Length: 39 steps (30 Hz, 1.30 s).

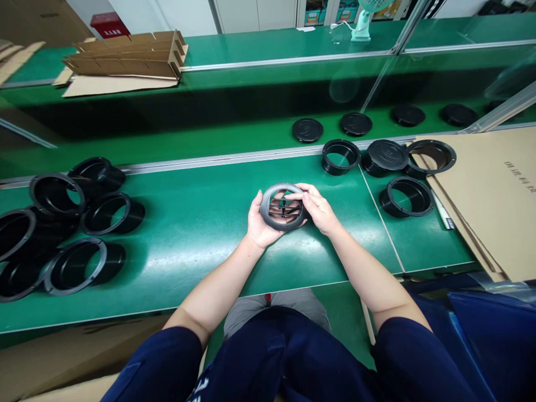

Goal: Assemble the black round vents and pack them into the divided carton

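I hold a round black vent grille [283, 207] with slats just above the green table [201, 234], near its middle. My left hand [258, 223] cups the grille from below and behind, fingers wrapped round its left rim. My right hand [317, 207] grips the right rim, its fingers reaching over the top edge onto the slats. Both hands are closed on the part.
Several black plastic rings [71, 223] lie piled at the left. More rings [405, 196] and capped ones [385, 156] stand at the right, next to flat cardboard [489, 195]. Black discs [307, 130] sit on the conveyor behind. Folded cartons [125, 58] lie at the far left.
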Available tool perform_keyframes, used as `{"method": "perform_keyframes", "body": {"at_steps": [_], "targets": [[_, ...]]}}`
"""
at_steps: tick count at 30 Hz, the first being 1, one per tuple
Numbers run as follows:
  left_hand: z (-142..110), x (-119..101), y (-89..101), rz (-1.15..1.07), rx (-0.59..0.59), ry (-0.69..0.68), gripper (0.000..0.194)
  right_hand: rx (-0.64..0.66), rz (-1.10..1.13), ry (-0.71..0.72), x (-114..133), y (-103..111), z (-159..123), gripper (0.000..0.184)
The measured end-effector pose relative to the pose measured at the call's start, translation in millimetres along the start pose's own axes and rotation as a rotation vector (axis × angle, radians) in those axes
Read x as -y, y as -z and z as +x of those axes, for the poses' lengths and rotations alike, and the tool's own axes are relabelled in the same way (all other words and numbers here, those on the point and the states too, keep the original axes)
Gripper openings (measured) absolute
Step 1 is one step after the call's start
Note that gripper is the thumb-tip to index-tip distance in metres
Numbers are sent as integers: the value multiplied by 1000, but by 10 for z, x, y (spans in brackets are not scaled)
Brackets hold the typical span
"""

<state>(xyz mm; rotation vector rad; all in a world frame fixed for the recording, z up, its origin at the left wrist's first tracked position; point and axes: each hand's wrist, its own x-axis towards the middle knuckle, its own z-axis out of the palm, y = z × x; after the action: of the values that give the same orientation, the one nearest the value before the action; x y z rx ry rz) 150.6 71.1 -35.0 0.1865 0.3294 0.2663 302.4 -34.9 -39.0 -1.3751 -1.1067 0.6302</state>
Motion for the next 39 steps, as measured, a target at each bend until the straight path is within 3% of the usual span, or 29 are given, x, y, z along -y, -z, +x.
{"method": "perform_keyframes", "body": {"at_steps": [30,39], "targets": [[-8,-4,15,6,6,-6,61,2,15,-36,-1,-17,-11,68],[-11,-9,7,10,12,-9,62,-2,80,33,-20,-8,-24,57]]}}
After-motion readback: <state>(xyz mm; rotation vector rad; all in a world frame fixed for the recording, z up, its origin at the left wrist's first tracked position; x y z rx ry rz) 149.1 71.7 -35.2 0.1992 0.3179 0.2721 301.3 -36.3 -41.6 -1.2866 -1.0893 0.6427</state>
